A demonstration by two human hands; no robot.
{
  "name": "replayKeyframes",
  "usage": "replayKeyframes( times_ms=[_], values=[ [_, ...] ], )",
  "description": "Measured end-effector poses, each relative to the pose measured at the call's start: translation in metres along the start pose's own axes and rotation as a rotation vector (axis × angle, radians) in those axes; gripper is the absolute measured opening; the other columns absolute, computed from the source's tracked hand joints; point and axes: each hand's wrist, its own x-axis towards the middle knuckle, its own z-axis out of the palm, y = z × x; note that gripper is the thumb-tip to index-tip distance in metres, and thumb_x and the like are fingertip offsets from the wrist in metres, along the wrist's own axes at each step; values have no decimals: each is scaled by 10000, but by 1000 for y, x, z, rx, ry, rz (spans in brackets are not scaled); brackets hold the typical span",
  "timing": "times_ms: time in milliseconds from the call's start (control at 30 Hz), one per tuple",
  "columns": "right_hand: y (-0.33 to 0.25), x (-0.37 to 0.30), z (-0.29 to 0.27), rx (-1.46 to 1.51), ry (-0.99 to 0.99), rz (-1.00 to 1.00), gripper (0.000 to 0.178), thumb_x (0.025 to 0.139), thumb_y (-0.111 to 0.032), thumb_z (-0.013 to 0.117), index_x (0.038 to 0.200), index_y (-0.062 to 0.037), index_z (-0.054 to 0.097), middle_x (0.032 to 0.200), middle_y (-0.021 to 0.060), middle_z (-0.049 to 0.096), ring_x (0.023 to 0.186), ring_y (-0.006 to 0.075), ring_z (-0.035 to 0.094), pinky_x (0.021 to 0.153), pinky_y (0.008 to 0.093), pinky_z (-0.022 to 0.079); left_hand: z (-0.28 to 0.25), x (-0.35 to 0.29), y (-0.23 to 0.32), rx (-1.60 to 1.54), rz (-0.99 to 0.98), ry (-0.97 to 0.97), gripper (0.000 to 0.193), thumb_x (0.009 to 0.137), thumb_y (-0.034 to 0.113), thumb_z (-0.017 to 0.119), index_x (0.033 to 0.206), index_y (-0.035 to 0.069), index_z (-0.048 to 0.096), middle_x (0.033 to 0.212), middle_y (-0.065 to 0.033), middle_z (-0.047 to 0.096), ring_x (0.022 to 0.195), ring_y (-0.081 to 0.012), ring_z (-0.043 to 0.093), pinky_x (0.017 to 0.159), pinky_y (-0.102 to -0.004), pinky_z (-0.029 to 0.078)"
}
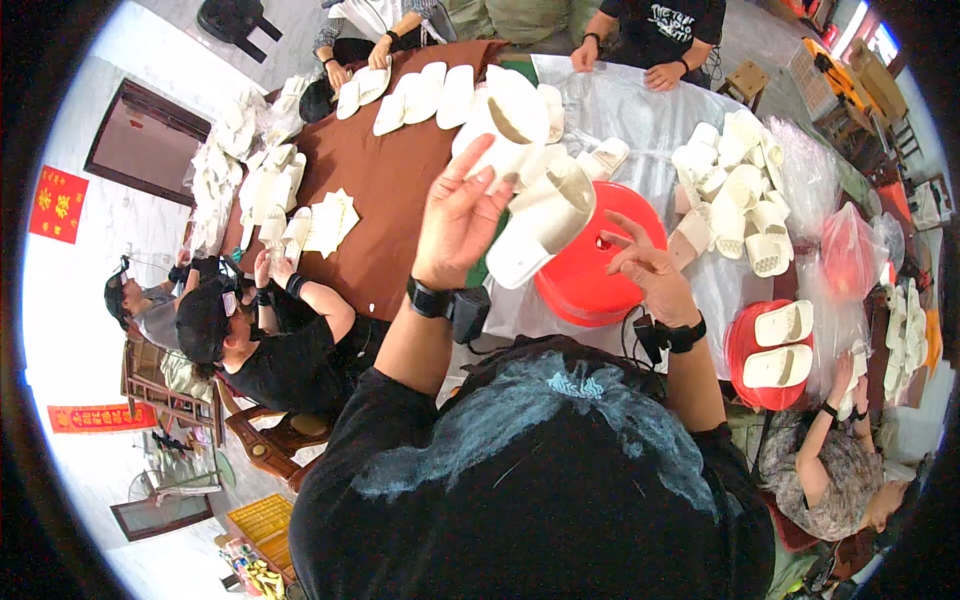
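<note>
— Where is the central white slipper (548, 222) seen?
— Toward the tabletop's (375, 200) near edge, long axis slanted up rightward, between the nearer left hand (462, 215) and the right hand (652, 268).
— Gripped?
— By the left, cannot be told; the right is spread, empty.

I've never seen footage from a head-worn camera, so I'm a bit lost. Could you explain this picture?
There is no machine here, just a person's bare hands. A wide fisheye camera on their head looks down, which bends straight edges near the rim. The left hand has its fingertips against white slippers; how firmly it grips them, I can't tell. The right hand is open and empty, near a round red plastic piece. The table carries a brown cloth on the left, clear plastic sheeting, and a pile of slippers on the right. Other people sit around it.
</note>
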Motion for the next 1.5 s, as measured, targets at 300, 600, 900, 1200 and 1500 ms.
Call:
replayKeyframes(
  times_ms=[300, 600, 900, 1200, 1500],
  values=[
    [41, 2, -30, -137, 142, 25, 164, 908, -163, 580, 925, -27, 670, 1359, 95, 454, 1193, 195, 480, 913, 315, 427, 55, -19, -69, -138, -280, -117, 634, 872, -76, 489, 1451, 130, 332, 1380, -66, 445, 1150, -159, 490, 966, -322, 413],
    [41, 20, -57, 144, 224, 244, 215, 928, -241, 562, 938, -49, 657, 897, 13, 632, 843, 103, 567, 761, 254, 439, 64, -17, -90, -113, -358, -228, 721, 837, -48, 518, 1483, 139, 258, 1446, -47, 374, 1261, -170, 401, 1015, -332, 327],
    [68, 30, -86, -149, 295, 74, 187, 911, -198, 571, 881, -32, 652, 998, 67, 604, 975, 178, 540, 899, 291, 392, -33, -2, -149, 36, -338, 74, 718, 865, -66, 462, 1495, 102, 164, 1398, -128, 418, 1210, -245, 471, 950, -344, 415],
    [71, 12, -88, -912, 521, -2, 178, 864, -227, 626, 885, -62, 686, 1166, 206, 551, 1106, 309, 519, 927, 396, 417, -35, 6, -187, -47, -314, 93, 926, 816, -145, 464, 1509, 209, -38, 1411, -153, 373, 1149, -249, 496, 951, -366, 414],
    [64, 7, -76, -645, 559, 174, 175, 859, -194, 608, 875, -28, 660, 801, 111, 639, 803, 204, 610, 761, 323, 460, -31, 13, -192, 222, -278, 44, 937, 788, -170, 495, 1511, 165, 2, 1359, -144, 426, 1083, -220, 535, 931, -331, 454]
  ],
)
